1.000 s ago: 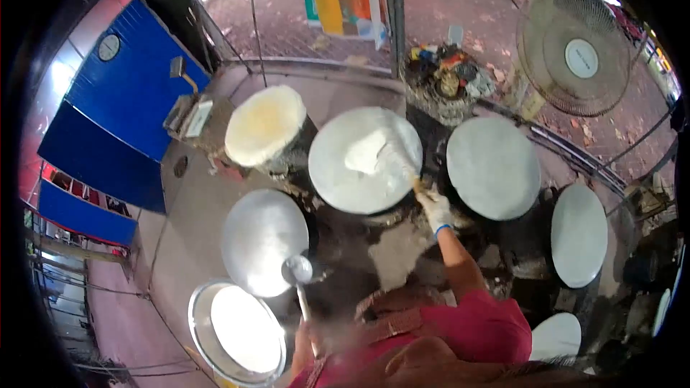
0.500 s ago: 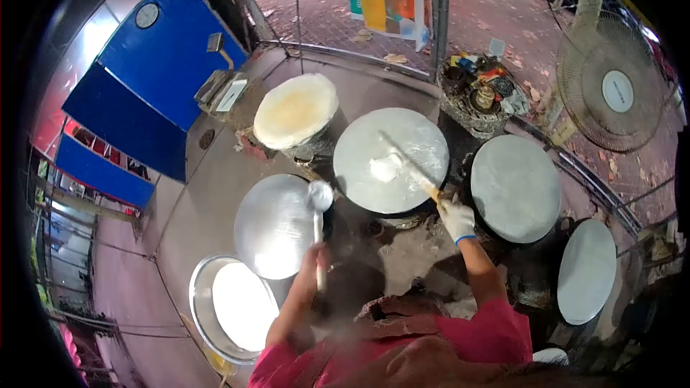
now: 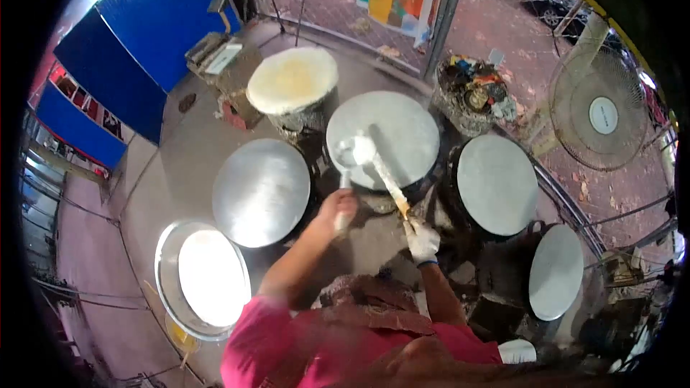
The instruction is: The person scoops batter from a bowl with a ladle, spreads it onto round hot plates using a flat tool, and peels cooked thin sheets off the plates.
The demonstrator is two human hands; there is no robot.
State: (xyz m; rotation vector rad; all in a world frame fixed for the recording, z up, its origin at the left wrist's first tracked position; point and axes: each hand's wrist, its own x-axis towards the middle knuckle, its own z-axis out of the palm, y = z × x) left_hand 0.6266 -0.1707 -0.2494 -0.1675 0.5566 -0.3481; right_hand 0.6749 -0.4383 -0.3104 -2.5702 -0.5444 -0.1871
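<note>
My bare left hand (image 3: 339,210) is closed on the handle of a ladle (image 3: 347,154), whose blurred bowl is over the left part of the middle round griddle (image 3: 410,126). A white glove covers my right hand (image 3: 422,241), wrapped round the handle of a batter-coated paddle (image 3: 389,182). The paddle's far end meets a lump of white batter (image 3: 364,149) over that same griddle, close beside the ladle bowl. The exact contact between ladle and batter is blurred.
Nearby stand a shiny griddle (image 3: 261,192), a metal basin of white batter (image 3: 165,262), a griddle with a pale crepe (image 3: 293,80), and two griddles at right (image 3: 497,185) (image 3: 556,272). A fan (image 3: 602,115) is at far right.
The ladle has moved from over the shiny griddle to the middle griddle. My right hand has drawn the paddle and batter lump toward its left front part. The view has shifted.
</note>
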